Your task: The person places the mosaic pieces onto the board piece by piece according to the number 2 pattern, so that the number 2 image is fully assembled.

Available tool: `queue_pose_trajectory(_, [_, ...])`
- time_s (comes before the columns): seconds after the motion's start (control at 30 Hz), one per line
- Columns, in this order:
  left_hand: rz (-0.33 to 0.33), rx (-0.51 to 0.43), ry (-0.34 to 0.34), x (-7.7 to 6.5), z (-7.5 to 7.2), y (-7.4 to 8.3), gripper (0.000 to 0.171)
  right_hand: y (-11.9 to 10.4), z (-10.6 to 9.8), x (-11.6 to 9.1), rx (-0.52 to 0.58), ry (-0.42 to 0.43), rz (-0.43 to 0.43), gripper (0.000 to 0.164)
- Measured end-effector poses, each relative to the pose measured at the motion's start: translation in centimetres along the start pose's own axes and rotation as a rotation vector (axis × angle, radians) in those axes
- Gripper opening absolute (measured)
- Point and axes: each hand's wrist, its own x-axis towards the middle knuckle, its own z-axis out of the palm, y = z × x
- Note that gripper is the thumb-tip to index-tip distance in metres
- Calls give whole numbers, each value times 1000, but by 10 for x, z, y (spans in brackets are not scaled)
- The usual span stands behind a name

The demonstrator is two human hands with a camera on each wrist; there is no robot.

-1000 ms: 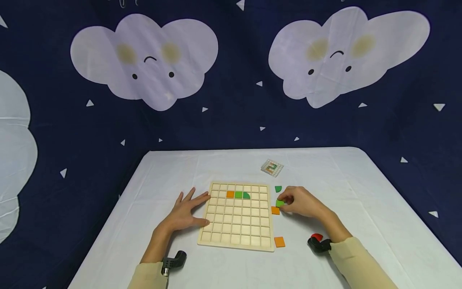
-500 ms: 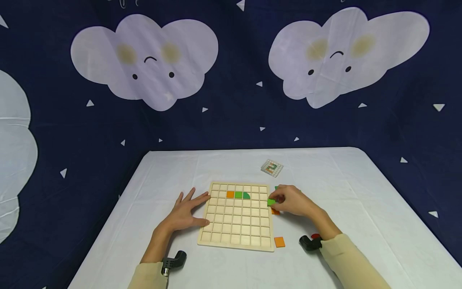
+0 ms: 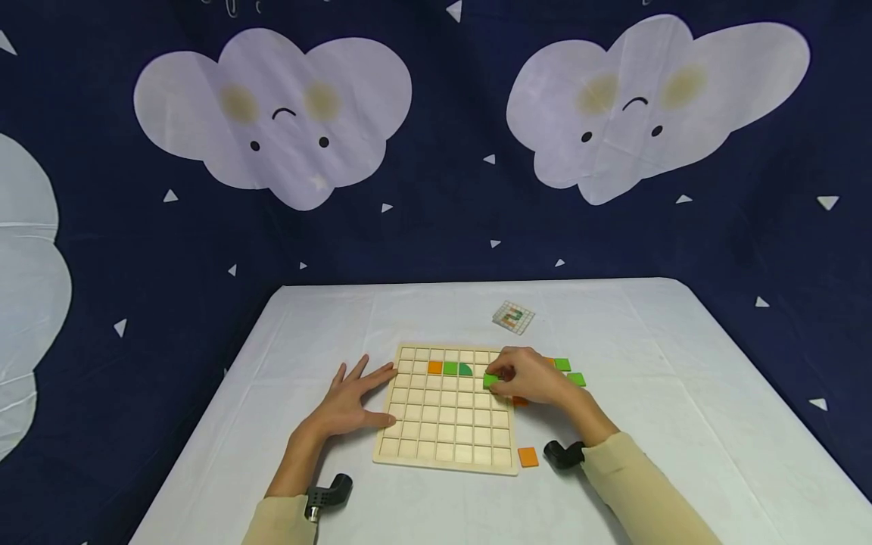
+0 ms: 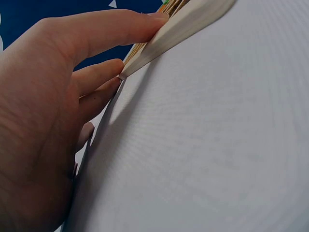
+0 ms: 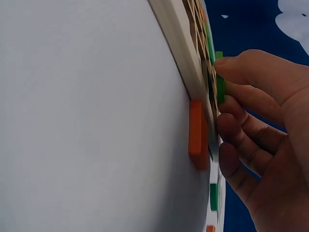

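Note:
A wooden grid board (image 3: 443, 458) lies on the white table. In its second row sit an orange square tile (image 3: 434, 367), a green square tile (image 3: 450, 368) and a dark green quarter-round tile (image 3: 465, 369). My left hand (image 3: 347, 405) has its fingers spread, with thumb and fingertips at the board's left edge; the left wrist view shows the thumb (image 4: 120, 29) on the rim. Between thumb and fingers, my right hand (image 3: 534, 376) pinches a light green square tile (image 3: 490, 381) over the board's right part. In the right wrist view that green tile (image 5: 220, 79) stands close over the grid.
An orange tile (image 3: 527, 457) lies by the board's lower right corner, and another orange tile (image 3: 521, 401) shows under my right hand. Green tiles (image 3: 576, 379) lie beyond that hand. At the back is a small pattern card (image 3: 514, 317).
My right hand has carried the light green tile leftward from beside the board to over its right columns. Tiles behind the forearm have come into view. My left hand stays put.

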Motion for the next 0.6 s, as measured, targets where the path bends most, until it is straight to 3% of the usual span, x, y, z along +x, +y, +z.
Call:
queue_pose_trajectory(0.3, [0,8,2,0,0,-1,87,-11,10,13,19,-33,-40,22])
queue_pose_trajectory(0.6, [-15,13,-3,0,-1,2,86,-26,19,26,-53,-59,-66,22])
